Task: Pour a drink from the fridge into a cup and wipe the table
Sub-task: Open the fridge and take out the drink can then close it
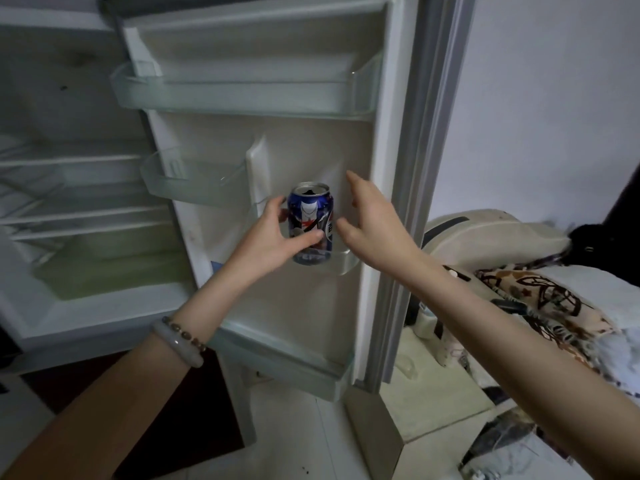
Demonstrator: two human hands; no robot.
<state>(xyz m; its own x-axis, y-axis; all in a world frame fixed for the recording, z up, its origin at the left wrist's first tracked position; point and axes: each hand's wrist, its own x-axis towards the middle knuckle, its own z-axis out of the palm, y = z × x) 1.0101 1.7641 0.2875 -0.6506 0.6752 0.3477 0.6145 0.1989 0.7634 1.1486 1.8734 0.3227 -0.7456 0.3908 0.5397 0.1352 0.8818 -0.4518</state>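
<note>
A blue drink can (pixel 313 216) with a silver top stands upright at the small clear shelf (pixel 346 259) on the inside of the open fridge door (pixel 311 143). My left hand (pixel 273 237) is wrapped around the can from the left, thumb across its front. My right hand (pixel 370 220) hovers just right of the can with fingers spread, holding nothing. No cup or table is in view.
The fridge interior (pixel 69 188) with white shelves lies open on the left. Clear door bins (pixel 242 95) hang above, and a lower bin (pixel 294 368) sits below the can. A bed with patterned cloth (pixel 540 306) and bags stands to the right.
</note>
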